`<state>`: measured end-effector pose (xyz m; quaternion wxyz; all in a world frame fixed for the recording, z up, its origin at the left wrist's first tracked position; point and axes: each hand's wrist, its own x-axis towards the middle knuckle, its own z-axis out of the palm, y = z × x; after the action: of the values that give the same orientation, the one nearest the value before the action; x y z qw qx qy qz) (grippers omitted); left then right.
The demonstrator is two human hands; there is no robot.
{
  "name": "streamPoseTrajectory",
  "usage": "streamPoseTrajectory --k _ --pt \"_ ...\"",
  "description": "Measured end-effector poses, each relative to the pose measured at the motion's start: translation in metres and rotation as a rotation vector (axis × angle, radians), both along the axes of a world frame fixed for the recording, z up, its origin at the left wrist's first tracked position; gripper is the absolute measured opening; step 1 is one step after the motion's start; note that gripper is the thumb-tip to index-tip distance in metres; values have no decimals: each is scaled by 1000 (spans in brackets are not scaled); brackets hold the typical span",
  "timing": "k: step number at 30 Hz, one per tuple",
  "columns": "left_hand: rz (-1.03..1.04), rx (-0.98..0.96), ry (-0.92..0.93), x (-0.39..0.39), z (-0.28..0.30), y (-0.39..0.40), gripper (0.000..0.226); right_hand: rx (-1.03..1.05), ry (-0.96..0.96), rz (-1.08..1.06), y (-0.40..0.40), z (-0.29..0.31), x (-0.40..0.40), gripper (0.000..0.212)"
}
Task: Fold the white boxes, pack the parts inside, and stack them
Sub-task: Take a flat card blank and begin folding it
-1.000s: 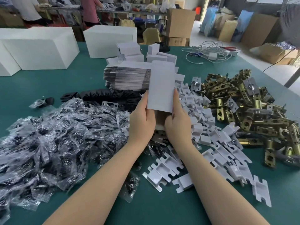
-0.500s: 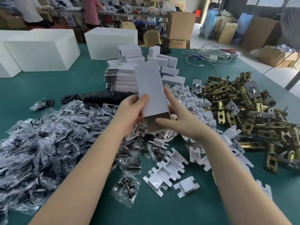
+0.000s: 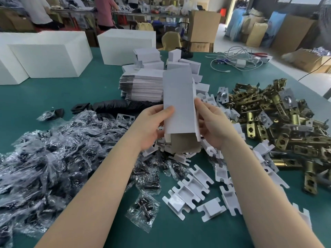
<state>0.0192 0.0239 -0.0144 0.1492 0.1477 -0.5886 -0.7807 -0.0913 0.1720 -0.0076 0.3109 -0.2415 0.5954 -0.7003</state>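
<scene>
Both hands hold one white box (image 3: pixel 179 102) upright above the green table (image 3: pixel 100 97), with the stack of flat box blanks (image 3: pixel 141 86) just behind it as the landmark. The box is partly opened into a sleeve, its brown inside showing at the open lower end, and it rises from between the hands to overlap the right end of that stack. The left hand (image 3: pixel 152 126) grips the box's left edge, thumb laid across the white front face and fingers curled behind. The right hand (image 3: pixel 213 126) pinches the right edge, thumb tip on the front corner, the other fingers bent round the side. In front of the stack and under the box lies a heap of white plastic inserts (image 3: pixel 193 187). Left of the stack spreads a pile of clear screw packets (image 3: pixel 46 154); right of it sits a heap of brass door latches (image 3: pixel 279 122).
</scene>
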Motion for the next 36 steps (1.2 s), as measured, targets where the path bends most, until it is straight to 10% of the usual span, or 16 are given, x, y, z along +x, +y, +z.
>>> streamPoseTrajectory --k 22,36 --pt "103 -51 77 2 12 7 18 -24 185 -254 -7 3 -1 12" --pt "89 -5 81 9 18 5 65 40 115 -95 -6 2 5 15"
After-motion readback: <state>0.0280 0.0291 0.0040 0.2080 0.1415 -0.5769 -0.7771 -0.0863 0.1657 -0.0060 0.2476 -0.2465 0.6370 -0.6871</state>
